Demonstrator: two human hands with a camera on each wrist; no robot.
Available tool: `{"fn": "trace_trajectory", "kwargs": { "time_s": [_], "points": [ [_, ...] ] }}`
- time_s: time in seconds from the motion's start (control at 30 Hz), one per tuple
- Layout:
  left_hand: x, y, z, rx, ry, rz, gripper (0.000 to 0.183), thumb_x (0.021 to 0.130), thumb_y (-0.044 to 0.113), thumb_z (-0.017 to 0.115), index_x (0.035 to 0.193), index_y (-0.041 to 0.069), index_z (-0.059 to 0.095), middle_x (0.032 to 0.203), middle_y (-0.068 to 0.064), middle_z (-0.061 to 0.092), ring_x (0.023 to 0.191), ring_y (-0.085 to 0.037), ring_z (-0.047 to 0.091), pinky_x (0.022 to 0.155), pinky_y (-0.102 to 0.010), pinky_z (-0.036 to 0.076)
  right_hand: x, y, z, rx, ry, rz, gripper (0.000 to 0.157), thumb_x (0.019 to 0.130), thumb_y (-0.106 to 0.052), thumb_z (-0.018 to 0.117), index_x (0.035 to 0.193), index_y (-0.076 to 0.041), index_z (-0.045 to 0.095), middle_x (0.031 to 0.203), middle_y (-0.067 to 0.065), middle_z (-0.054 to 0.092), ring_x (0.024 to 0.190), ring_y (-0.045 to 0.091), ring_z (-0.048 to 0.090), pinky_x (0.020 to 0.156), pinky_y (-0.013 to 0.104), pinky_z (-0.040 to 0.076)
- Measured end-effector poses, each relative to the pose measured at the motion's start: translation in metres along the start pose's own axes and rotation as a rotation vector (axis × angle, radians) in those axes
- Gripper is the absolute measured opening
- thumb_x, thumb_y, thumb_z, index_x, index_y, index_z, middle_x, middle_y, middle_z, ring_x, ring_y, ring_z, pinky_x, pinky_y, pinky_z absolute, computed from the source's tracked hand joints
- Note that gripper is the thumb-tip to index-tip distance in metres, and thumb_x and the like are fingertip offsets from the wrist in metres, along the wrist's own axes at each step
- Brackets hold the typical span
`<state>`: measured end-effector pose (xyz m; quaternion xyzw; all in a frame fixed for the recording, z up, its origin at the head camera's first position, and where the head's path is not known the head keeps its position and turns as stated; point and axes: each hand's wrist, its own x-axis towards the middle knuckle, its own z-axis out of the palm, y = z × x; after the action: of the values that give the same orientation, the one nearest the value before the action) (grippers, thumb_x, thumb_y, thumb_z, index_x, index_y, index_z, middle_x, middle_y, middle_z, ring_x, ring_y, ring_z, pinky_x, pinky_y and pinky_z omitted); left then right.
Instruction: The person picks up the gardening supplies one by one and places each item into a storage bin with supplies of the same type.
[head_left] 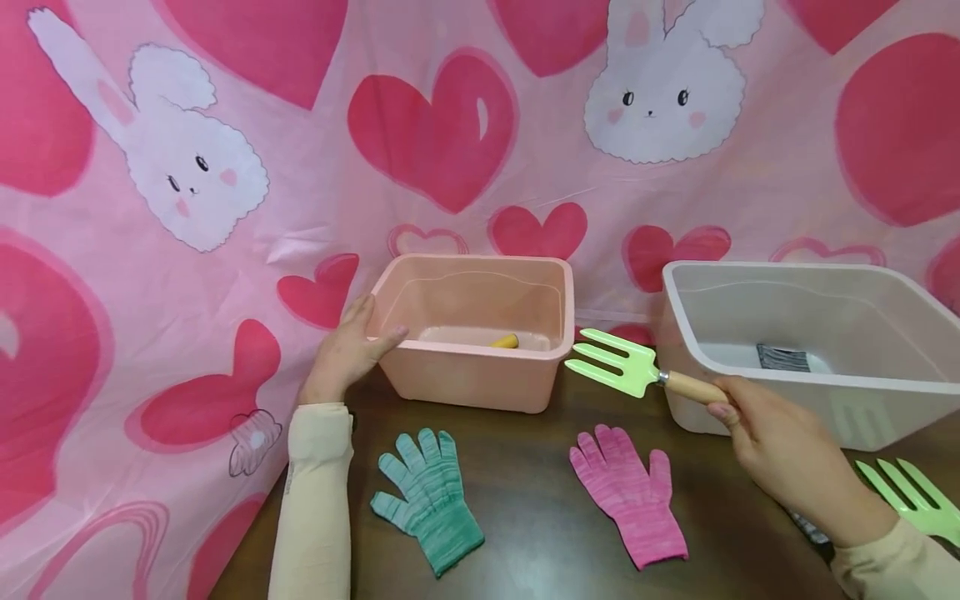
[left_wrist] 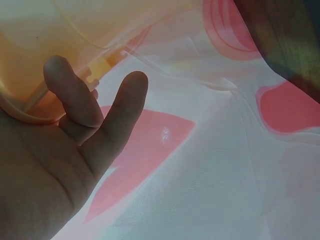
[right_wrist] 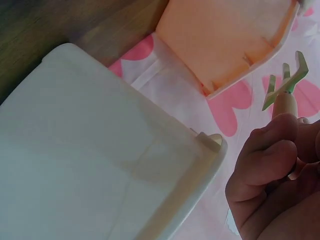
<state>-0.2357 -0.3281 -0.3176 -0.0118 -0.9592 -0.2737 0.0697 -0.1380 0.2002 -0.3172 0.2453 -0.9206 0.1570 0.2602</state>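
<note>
My right hand (head_left: pixel 780 450) grips the wooden handle of a light green hand fork (head_left: pixel 618 362), its three tines pointing left toward the pink bin (head_left: pixel 468 379). The fork hangs in front of the gap between that bin and the white bin (head_left: pixel 780 400). In the right wrist view, curled fingers (right_wrist: pixel 270 160) wrap the handle below the tines. My left hand (head_left: pixel 345 350) rests at the pink bin's left front corner, thumb over the rim. Its other fingers (left_wrist: pixel 120 115) extend loosely along the outside. A small yellow object (head_left: pixel 506 342) lies inside the pink bin.
A green glove (head_left: pixel 431 500) and a pink glove (head_left: pixel 630 500) lie flat on the dark table (head_left: pixel 525 517). Inside the white bin is a grey striped fabric piece (head_left: pixel 782 358). Another green fork (head_left: pixel 915 504) lies at the right, partly behind my forearm. A heart-patterned cloth (head_left: pixel 435 133) hangs behind.
</note>
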Motion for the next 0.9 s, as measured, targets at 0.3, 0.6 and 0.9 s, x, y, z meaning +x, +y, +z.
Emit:
{"fn": "trace_trajectory", "kwargs": {
  "time_s": [0.3, 0.6, 0.9],
  "points": [
    [0.001, 0.002, 0.000, -0.006, 0.003, 0.005, 0.106, 0.088, 0.072, 0.056, 0.163, 0.009, 0.015, 0.167, -0.014, 0.016, 0.150, -0.038, 0.018, 0.116, -0.063, 0.020, 0.012, -0.007, 0.008, 0.026, -0.060, 0.056, 0.016, 0.094, -0.009, 0.070, 0.096, -0.012, 0.054, 0.067, -0.008, 0.036, 0.060, 0.014, 0.039, 0.052, 0.034, 0.034],
    [-0.003, -0.001, 0.000, -0.017, 0.011, 0.007, 0.105, 0.089, 0.071, 0.057, 0.162, 0.007, 0.017, 0.166, -0.016, 0.018, 0.149, -0.039, 0.020, 0.116, -0.061, 0.021, 0.028, -0.010, 0.010, 0.076, -0.171, 0.089, 0.011, 0.099, -0.020, 0.066, 0.095, -0.014, 0.058, 0.064, -0.008, 0.037, 0.060, 0.015, 0.042, 0.053, 0.035, 0.035],
    [-0.001, 0.000, 0.000, -0.017, 0.007, 0.002, 0.101, 0.091, 0.068, 0.057, 0.162, 0.009, 0.017, 0.167, -0.012, 0.017, 0.150, -0.037, 0.019, 0.117, -0.060, 0.020, 0.046, -0.009, 0.010, 0.221, -0.268, 0.088, 0.009, 0.101, -0.027, 0.065, 0.101, -0.018, 0.064, 0.063, -0.010, 0.043, 0.065, 0.015, 0.047, 0.060, 0.035, 0.039]
  ]
}}
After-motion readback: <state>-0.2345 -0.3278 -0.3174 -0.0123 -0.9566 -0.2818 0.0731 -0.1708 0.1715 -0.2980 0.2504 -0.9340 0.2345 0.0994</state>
